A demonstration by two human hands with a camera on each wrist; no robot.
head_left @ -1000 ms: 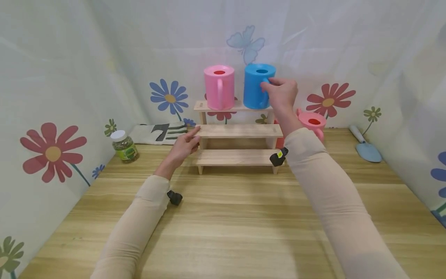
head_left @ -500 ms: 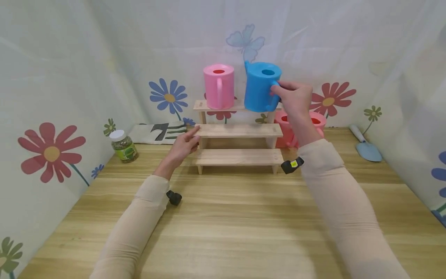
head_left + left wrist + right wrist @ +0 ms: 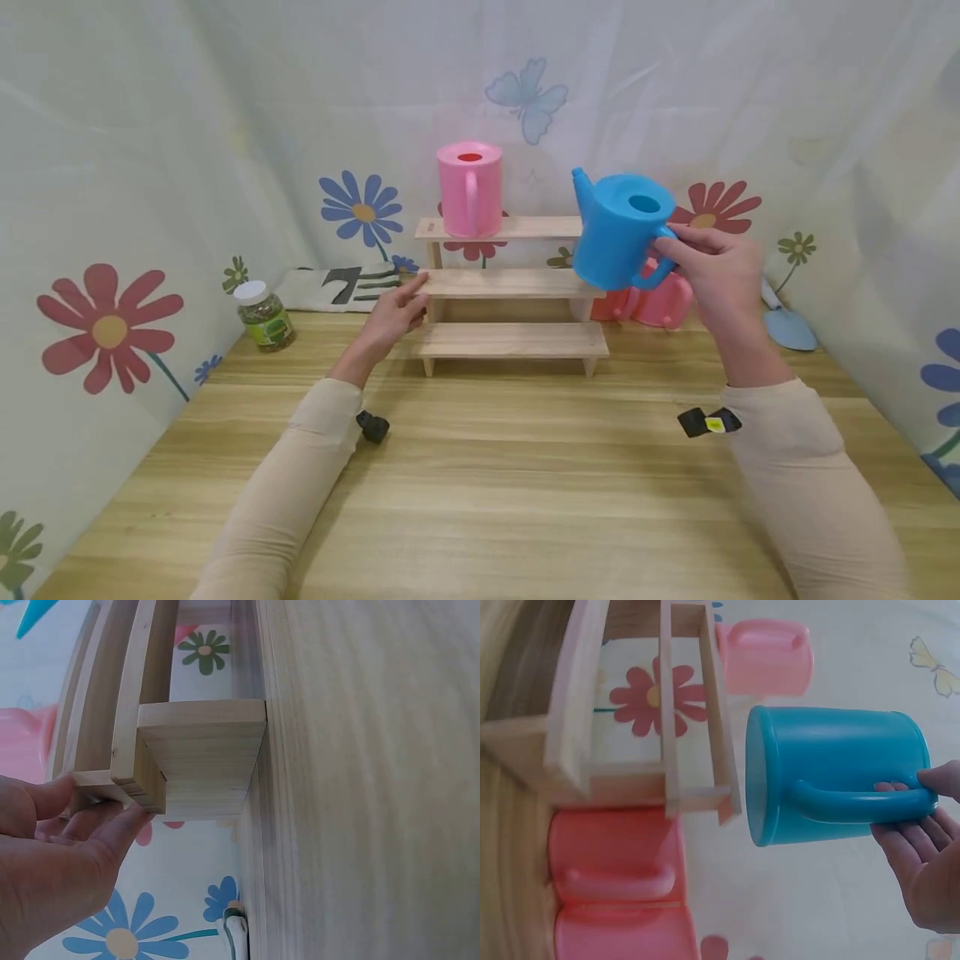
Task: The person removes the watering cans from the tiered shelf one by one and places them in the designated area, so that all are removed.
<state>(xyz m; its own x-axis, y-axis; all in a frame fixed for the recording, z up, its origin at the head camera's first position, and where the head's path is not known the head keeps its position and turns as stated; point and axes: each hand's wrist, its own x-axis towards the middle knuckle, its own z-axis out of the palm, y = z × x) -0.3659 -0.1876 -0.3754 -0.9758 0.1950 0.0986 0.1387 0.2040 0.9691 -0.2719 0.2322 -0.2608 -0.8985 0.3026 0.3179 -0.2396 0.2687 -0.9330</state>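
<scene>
My right hand [image 3: 722, 275] grips the handle of a blue watering can [image 3: 618, 237], spout up and to the left. The can hangs tilted in the air, just right of the three-tier wooden stand [image 3: 510, 283]. With its fingertips my left hand [image 3: 388, 321] holds the left end of the stand's middle tier, as the left wrist view shows up close. A pink watering can [image 3: 483, 200] stands upright on the top tier, handle facing me. Two more pinkish watering cans, one pink [image 3: 663, 304] and one redder [image 3: 615, 840], stand on the table right of the stand, partly hidden in the head view.
A jar [image 3: 264, 321] with a white lid stands at the left, with garden gloves [image 3: 337, 287] lying behind it. A small trowel [image 3: 789, 327] lies at the far right. A flower-printed curtain [image 3: 375, 92] encloses the wooden table [image 3: 487, 483].
The blue watering can has come off the top tier and moved right, lower and closer in my right hand, turning its spout into view. My left hand stays on the stand.
</scene>
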